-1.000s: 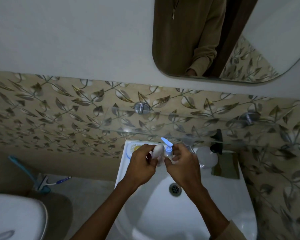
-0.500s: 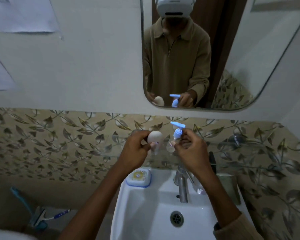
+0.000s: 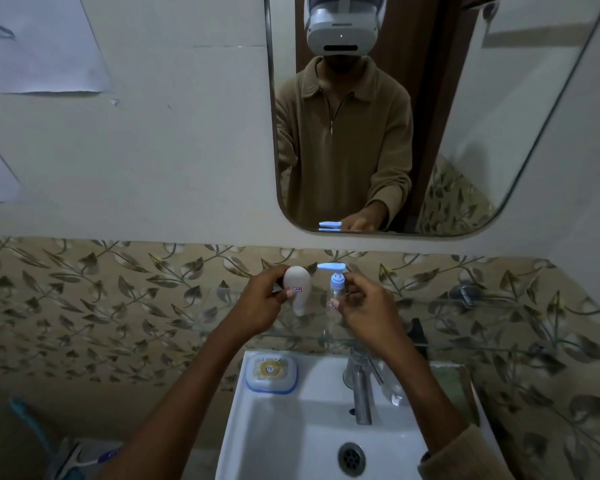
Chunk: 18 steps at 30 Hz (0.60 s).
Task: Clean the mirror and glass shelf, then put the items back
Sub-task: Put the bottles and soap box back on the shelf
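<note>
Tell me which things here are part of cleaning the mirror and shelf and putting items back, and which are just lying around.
Job: mirror, glass shelf, white bottle in left hand, pump bottle in right hand.
Lying about: soap dish, tap, sink.

left hand (image 3: 262, 301) and right hand (image 3: 364, 303) raised, fingers curled, gripping

- Dim, bluish light fills a small bathroom.
- A plain white wall (image 3: 160, 140) takes the upper half of the frame, with white paper sheets (image 3: 39, 46) fixed at upper left.
- A band of beige leaf-patterned tiles (image 3: 94, 306) runs across the middle.
- A white washbasin (image 3: 281, 438) with a steel tap (image 3: 361, 393) and drain (image 3: 351, 457) sits at bottom centre.
</note>
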Available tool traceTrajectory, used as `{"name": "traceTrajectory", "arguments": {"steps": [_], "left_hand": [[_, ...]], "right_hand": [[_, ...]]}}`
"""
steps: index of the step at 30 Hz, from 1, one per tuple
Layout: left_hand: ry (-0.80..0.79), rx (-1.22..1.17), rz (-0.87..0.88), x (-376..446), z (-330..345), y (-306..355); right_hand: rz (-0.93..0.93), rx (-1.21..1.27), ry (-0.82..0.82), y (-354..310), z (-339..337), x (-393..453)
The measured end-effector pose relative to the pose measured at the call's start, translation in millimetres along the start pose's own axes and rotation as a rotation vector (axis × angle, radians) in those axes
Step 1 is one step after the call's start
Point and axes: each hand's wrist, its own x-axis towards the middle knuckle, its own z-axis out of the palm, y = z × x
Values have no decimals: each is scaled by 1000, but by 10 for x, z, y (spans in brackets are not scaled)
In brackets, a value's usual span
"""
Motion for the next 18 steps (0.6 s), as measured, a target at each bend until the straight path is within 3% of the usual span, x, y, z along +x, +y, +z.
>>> {"name": "traceTrajectory", "arguments": {"steps": [16,18], "left_hand": [[45,9,-35,-86,111,-58],[110,25,-35,-152,128,-63]], "right_hand": [[10,-31,32,11,44,-56],[39,-29,52,-6,33,-107]]}}
